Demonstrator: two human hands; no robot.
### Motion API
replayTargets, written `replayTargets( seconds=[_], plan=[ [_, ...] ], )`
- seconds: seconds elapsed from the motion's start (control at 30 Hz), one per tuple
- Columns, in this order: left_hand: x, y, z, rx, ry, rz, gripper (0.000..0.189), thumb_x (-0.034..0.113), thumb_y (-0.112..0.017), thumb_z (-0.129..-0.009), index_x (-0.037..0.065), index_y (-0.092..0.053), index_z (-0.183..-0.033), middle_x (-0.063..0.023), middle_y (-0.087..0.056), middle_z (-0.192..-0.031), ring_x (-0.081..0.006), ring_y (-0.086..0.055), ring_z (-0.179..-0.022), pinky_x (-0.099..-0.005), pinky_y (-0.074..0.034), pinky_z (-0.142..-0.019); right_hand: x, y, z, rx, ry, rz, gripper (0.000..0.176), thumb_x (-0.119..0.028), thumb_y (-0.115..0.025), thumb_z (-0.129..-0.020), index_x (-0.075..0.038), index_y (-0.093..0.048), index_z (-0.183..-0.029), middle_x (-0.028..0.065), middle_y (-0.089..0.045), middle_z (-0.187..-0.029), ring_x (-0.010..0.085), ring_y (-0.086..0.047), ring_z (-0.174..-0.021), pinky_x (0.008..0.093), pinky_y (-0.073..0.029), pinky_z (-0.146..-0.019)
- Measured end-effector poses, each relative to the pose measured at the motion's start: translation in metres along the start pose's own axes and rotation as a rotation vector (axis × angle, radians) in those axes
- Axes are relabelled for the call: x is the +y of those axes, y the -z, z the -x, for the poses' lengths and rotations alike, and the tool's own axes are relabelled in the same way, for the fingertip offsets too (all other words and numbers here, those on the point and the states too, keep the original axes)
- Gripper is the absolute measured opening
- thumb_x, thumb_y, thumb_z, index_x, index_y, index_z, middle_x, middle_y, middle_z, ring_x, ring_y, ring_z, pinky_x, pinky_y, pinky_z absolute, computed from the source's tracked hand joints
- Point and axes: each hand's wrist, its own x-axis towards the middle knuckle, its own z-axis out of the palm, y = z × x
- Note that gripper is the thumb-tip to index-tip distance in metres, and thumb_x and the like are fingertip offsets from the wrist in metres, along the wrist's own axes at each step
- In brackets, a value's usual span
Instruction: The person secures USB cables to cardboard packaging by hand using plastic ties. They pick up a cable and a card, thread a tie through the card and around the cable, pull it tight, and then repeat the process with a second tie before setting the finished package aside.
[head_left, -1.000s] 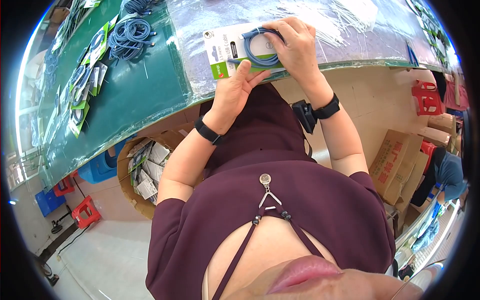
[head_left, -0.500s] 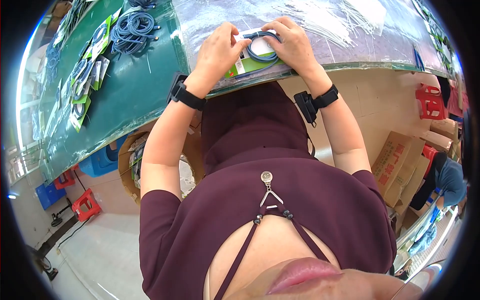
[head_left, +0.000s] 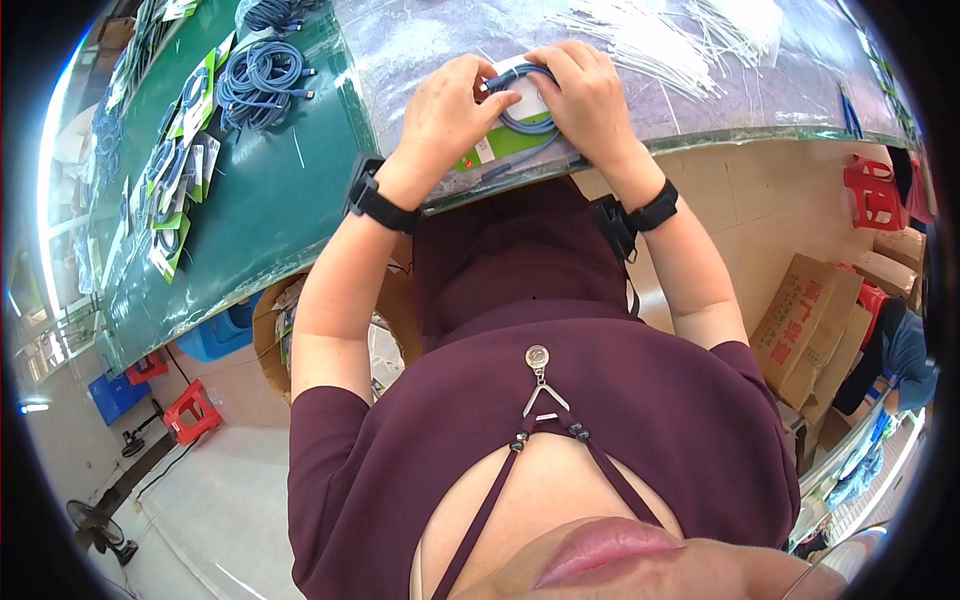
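A coiled blue-grey cable (head_left: 530, 127) lies against a green and white card (head_left: 530, 145) near the table's front edge. My left hand (head_left: 455, 112) is at the coil's left side, thumb and fingers closed around its upper left part. On the other side, my right hand (head_left: 585, 100) grips the coil and card between thumb and fingers. A cable end shows beside the left fingertips. Whether a thin tie sits between the fingers is too small to tell.
Loose blue cables (head_left: 262, 85) and carded cables (head_left: 182, 180) lie on the green table mat (head_left: 260, 220) at left. White plastic ties (head_left: 650, 45) are spread at the back right. A cardboard box (head_left: 805, 310) and red stool (head_left: 875, 190) stand at right, near another person (head_left: 912, 365).
My left hand has moved in towards the coil, its thumb now reaching over the cable. My right fingers have closed further over the coil's upper right. The view has shifted slightly.
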Motion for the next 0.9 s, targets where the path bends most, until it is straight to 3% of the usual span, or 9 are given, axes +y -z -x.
replayTargets(
  seconds=[0.13,0.3,0.43,0.7,0.83,0.9],
  plan=[
    [-0.003,-0.006,0.002,0.144,-0.170,-0.215,0.023,0.022,-0.071,-0.083,0.004,-0.063,-0.094,-0.0096,-0.065,-0.084,-0.0239,-0.063,-0.071,-0.0342,-0.051,-0.066,-0.005,-0.003,0.001,0.058,-0.009,-0.085,0.018,-0.003,-0.068,-0.078,-0.006,-0.067,-0.096,0.0091,-0.063,-0.091,0.0280,-0.060,-0.088,0.0380,-0.048,-0.081],
    [-0.020,-0.014,-0.003,0.128,-0.144,-0.154,0.024,0.023,-0.072,-0.082,0.004,-0.063,-0.092,-0.0093,-0.064,-0.084,-0.0245,-0.063,-0.072,-0.0355,-0.050,-0.066,0.006,-0.010,0.004,-0.080,-0.107,-0.149,0.018,-0.002,-0.068,-0.078,-0.005,-0.067,-0.096,0.0086,-0.063,-0.093,0.0283,-0.060,-0.090,0.0380,-0.048,-0.082],
    [-0.011,-0.014,0.000,0.056,-0.040,0.026,0.022,0.023,-0.070,-0.083,0.005,-0.059,-0.089,-0.0105,-0.062,-0.082,-0.0303,-0.061,-0.077,-0.0402,-0.050,-0.069,0.010,-0.007,0.004,-0.118,-0.101,-0.215,0.019,-0.002,-0.068,-0.078,-0.005,-0.067,-0.096,0.0083,-0.063,-0.093,0.0286,-0.060,-0.092,0.0375,-0.048,-0.082],
    [-0.014,-0.022,0.002,0.122,-0.022,-0.011,0.021,0.022,-0.070,-0.081,0.006,-0.059,-0.089,-0.0108,-0.063,-0.083,-0.0315,-0.060,-0.082,-0.0438,-0.047,-0.074,0.004,-0.007,-0.002,-0.109,-0.067,-0.165,0.024,-0.003,-0.067,-0.076,-0.008,-0.068,-0.100,0.0064,-0.065,-0.097,0.0275,-0.059,-0.095,0.0361,-0.048,-0.085],
    [-0.005,-0.023,0.001,0.149,-0.021,-0.133,0.021,0.023,-0.068,-0.082,0.005,-0.060,-0.089,-0.0127,-0.065,-0.088,-0.0311,-0.063,-0.083,-0.0432,-0.050,-0.073,0.003,-0.010,-0.012,-0.211,-0.021,-0.187,0.032,-0.003,-0.067,-0.074,-0.011,-0.067,-0.105,0.0035,-0.067,-0.099,0.0258,-0.059,-0.097,0.0358,-0.047,-0.088],
    [0.001,-0.019,-0.005,0.046,0.033,-0.313,0.021,0.024,-0.064,-0.083,0.005,-0.061,-0.091,-0.0134,-0.067,-0.089,-0.0313,-0.066,-0.082,-0.0431,-0.053,-0.072,0.005,-0.014,-0.015,-0.250,-0.032,-0.210,0.038,-0.003,-0.065,-0.073,-0.013,-0.065,-0.110,0.0020,-0.067,-0.098,0.0250,-0.059,-0.095,0.0355,-0.046,-0.088]
  ],
)
